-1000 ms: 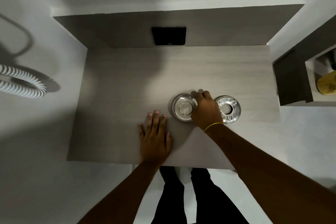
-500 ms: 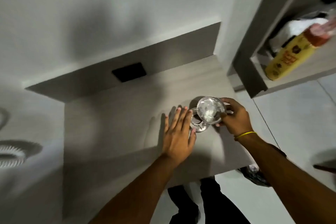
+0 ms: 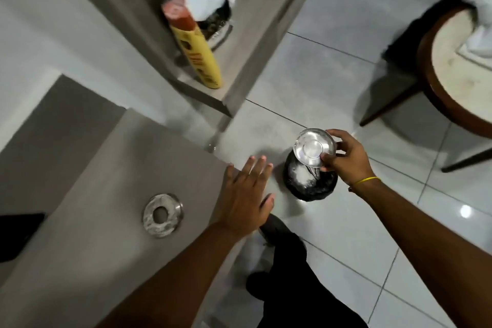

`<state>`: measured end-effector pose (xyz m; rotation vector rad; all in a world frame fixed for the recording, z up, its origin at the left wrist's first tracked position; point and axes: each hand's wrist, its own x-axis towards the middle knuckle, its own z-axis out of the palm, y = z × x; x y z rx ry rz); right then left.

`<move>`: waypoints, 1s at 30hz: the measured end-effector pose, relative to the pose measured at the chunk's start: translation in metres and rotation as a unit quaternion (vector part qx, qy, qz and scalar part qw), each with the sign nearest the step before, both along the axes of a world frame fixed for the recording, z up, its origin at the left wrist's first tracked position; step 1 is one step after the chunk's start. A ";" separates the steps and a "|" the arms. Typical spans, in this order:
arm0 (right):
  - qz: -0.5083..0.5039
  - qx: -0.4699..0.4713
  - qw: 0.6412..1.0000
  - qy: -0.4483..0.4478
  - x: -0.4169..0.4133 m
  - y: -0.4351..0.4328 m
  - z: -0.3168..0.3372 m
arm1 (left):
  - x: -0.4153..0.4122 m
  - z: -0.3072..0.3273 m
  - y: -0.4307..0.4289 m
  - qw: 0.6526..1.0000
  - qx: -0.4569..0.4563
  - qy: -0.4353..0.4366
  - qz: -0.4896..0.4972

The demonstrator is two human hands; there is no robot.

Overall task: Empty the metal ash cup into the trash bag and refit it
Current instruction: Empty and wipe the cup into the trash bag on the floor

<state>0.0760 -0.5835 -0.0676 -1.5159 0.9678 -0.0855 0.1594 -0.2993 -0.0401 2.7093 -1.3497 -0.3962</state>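
Ash cup (image 3: 314, 147) gripped in right hand (image 3: 346, 158) over trash bag (image 3: 310, 181), left hand (image 3: 246, 198) spread flat, fingers open, on bench (image 3: 119, 194) edge

The metal ash cup (image 3: 314, 147), a shiny round steel dish with a wide flat rim, sits right of frame centre, tilted with its pale bowl showing, held above the trash bag (image 3: 310, 181). That bag is black, open-mouthed, on the tiled floor just below, with white ash inside.
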 end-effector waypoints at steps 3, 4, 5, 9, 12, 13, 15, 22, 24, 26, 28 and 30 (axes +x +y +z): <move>-0.029 -0.028 0.999 0.029 -0.032 -0.018 -0.035 | 0.004 -0.011 -0.012 0.999 0.022 -0.006 -0.042; -0.030 -0.040 0.998 0.036 -0.038 -0.021 -0.046 | 0.005 -0.012 -0.013 0.999 0.025 -0.011 -0.047; -0.025 -0.050 0.998 0.041 -0.042 -0.024 -0.057 | 0.008 -0.011 -0.014 0.998 0.027 -0.016 -0.051; 0.026 -0.163 0.983 0.076 -0.053 -0.030 -0.116 | 0.005 -0.013 -0.016 0.998 0.002 -0.028 -0.052; 0.118 -0.242 0.959 0.088 -0.046 -0.028 -0.157 | 0.005 -0.013 -0.018 0.998 0.011 -0.043 -0.052; 0.162 -0.277 0.942 0.102 -0.043 -0.027 -0.170 | 0.005 -0.014 -0.018 0.998 0.019 -0.042 -0.046; 0.244 -0.349 0.897 0.122 -0.036 -0.025 -0.193 | 0.006 -0.014 -0.017 0.998 0.033 -0.037 -0.041; 0.421 -0.457 0.766 0.163 -0.017 -0.028 -0.252 | 0.006 -0.013 -0.018 1.000 0.009 -0.005 -0.024; 0.462 -0.466 0.734 0.175 -0.011 -0.025 -0.262 | 0.007 -0.014 -0.015 1.000 -0.008 -0.003 -0.025; 0.486 -0.484 0.706 0.176 -0.004 -0.024 -0.268 | 0.007 -0.016 -0.013 0.999 -0.025 0.003 -0.031; 0.490 -0.500 0.692 0.176 0.003 -0.023 -0.272 | 0.008 -0.018 -0.012 0.999 -0.032 0.006 -0.035; 0.503 -0.506 0.679 0.176 0.010 -0.022 -0.275 | 0.008 -0.018 -0.012 0.999 -0.033 0.009 -0.036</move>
